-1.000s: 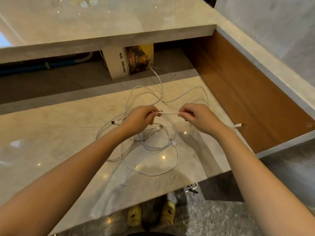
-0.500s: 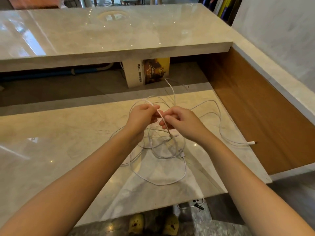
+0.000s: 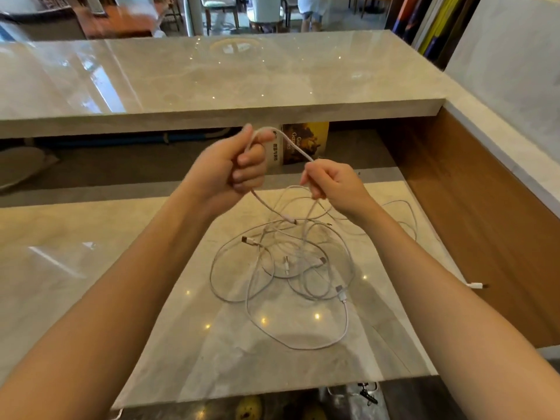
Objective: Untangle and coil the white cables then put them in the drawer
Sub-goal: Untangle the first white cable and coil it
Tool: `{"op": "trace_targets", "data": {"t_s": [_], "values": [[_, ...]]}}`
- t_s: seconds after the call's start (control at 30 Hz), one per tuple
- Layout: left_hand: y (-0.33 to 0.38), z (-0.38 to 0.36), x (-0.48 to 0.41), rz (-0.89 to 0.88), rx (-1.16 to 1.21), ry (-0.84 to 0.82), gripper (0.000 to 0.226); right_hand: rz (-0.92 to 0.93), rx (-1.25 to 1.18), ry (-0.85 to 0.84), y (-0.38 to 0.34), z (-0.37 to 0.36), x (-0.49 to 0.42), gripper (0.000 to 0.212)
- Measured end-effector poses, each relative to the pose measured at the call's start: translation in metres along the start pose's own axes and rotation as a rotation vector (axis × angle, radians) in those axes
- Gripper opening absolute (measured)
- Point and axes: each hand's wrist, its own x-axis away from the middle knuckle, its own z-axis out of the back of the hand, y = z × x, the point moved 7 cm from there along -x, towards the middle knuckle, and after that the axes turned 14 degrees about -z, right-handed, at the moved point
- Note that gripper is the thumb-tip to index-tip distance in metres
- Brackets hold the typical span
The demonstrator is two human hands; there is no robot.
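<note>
Your left hand (image 3: 230,165) was closed in a fist, raised above the counter, and it gripped one white strand (image 3: 295,144). The strand came out at the top of the fist by the thumb and trailed out again below it. Your right hand (image 3: 331,183) was just beside the left and slightly lower, its fingers curled around the same strand. The strand arched in a short loop between your two hands. From under your right hand, cable dropped straight down into the pile.

The rest of the white cables (image 3: 285,268) lay below your hands as a loose tangle of overlapping loops on the lower marble counter (image 3: 91,268), with several connector ends showing among them. One plug (image 3: 475,285) hung past the counter's right edge, against the wooden panel (image 3: 469,222).

Beyond your hands, a book (image 3: 306,140) with a yellow and dark cover stood upright in the gap under the upper marble slab (image 3: 212,80). It was partly hidden behind your left fist and the arched strand.
</note>
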Motion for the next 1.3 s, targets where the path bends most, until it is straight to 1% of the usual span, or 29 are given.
{"op": "trace_targets", "data": {"t_s": [0.1,0.23,0.3,0.37,0.43,0.47,0.5,0.57,0.63,0.7,0.73,0.77,0.8,0.83,0.9,0.97,1.07,1.13,1.2,1.27,1.3], "values": [[0.021,0.004,-0.002,-0.100,0.129,-0.050,0.040,-0.039,-0.031,0.139,0.021,0.020,0.000,0.030],[0.047,0.004,-0.009,-0.193,0.196,-0.117,0.040,-0.146,-0.121,0.269,0.050,0.045,0.001,0.027],[0.057,0.006,-0.012,-0.216,0.186,-0.107,0.040,-0.225,-0.133,0.307,0.063,0.055,0.001,0.027],[0.066,0.007,-0.013,-0.250,0.214,-0.077,0.037,-0.281,-0.043,0.331,0.073,0.059,0.001,0.030],[0.072,0.008,-0.014,-0.308,0.231,-0.039,0.031,-0.295,0.195,0.334,0.076,0.056,0.001,0.031],[0.072,0.008,-0.015,-0.340,0.181,-0.012,0.027,-0.281,0.347,0.310,0.072,0.049,0.001,0.032],[0.070,0.008,-0.016,-0.362,0.076,0.020,0.024,-0.257,0.486,0.272,0.064,0.038,0.003,0.033],[0.054,0.005,-0.020,-0.354,-0.257,0.083,0.024,-0.182,0.706,0.195,0.037,0.014,0.008,0.032],[0.032,0.000,-0.021,-0.293,-0.583,0.096,0.023,-0.027,0.857,0.136,-0.001,-0.008,0.018,0.030],[0.011,-0.004,-0.019,-0.236,-0.827,0.041,0.021,0.156,0.858,0.104,-0.039,-0.021,0.032,0.023],[0.002,-0.002,-0.018,-0.204,-0.906,0.002,0.020,0.223,0.811,0.096,-0.055,-0.022,0.038,0.020],[-0.006,-0.001,-0.016,-0.161,-0.938,-0.035,0.020,0.267,0.753,0.095,-0.069,-0.020,0.043,0.017],[-0.013,0.001,-0.013,-0.108,-0.915,-0.064,0.021,0.291,0.700,0.106,-0.080,-0.014,0.044,0.013],[-0.019,0.002,-0.009,-0.048,-0.842,-0.090,0.023,0.305,0.662,0.132,-0.089,-0.006,0.043,0.010],[-0.029,-0.003,-0.001,0.061,-0.643,-0.162,0.026,0.312,0.606,0.198,-0.100,0.011,0.036,0.008],[-0.034,-0.009,0.008,0.133,-0.477,-0.228,0.032,0.303,0.523,0.254,-0.104,0.025,0.027,0.006],[-0.033,-0.010,0.015,0.169,-0.229,-0.242,0.041,0.249,0.339,0.339,-0.098,0.047,0.016,0.009],[-0.028,-0.009,0.018,0.161,-0.070,-0.223,0.041,0.159,0.231,0.344,-0.087,0.056,0.013,0.013],[-0.022,-0.010,0.020,0.146,0.071,-0.223,0.037,0.060,0.254,0.254,-0.074,0.049,0.012,0.020],[-0.017,-0.013,0.020,0.127,0.171,-0.225,0.033,-0.019,0.244,0.080,-0.058,0.026,0.015,0.029],[-0.016,-0.013,0.019,0.119,0.197,-0.215,0.032,-0.059,0.180,-0.029,-0.051,0.012,0.019,0.032]]}}
